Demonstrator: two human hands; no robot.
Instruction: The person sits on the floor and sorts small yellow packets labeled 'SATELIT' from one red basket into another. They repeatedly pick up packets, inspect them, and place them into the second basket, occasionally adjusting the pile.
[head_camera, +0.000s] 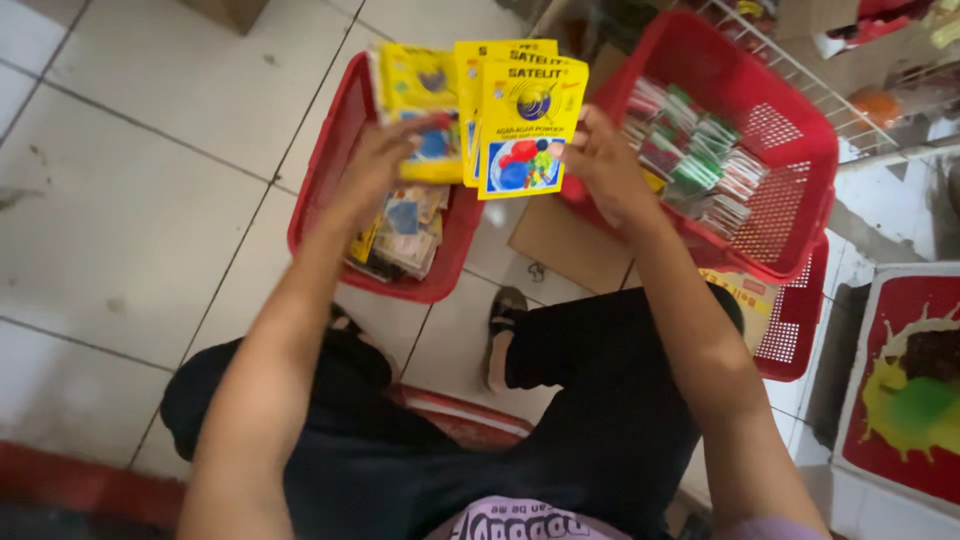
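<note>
Yellow sachets (505, 115) fanned in both gripping hands, left hand (385, 165) and right hand (600, 160), above the left red basket (320, 190), which already holds more packets (400, 235).

Floor (130, 150) = pale grey-white square tiles w/ dark grout lines, a few scuffs & small dark specks. Soft, even daylight, no hard shadows. Flat piece of brown cardboard (570, 245) lies on the tiles near centre. White wire rack (800, 75) runs across top right, w/ blurred red & orange goods behind it. Red strip (70, 480) along bottom left edge
</note>
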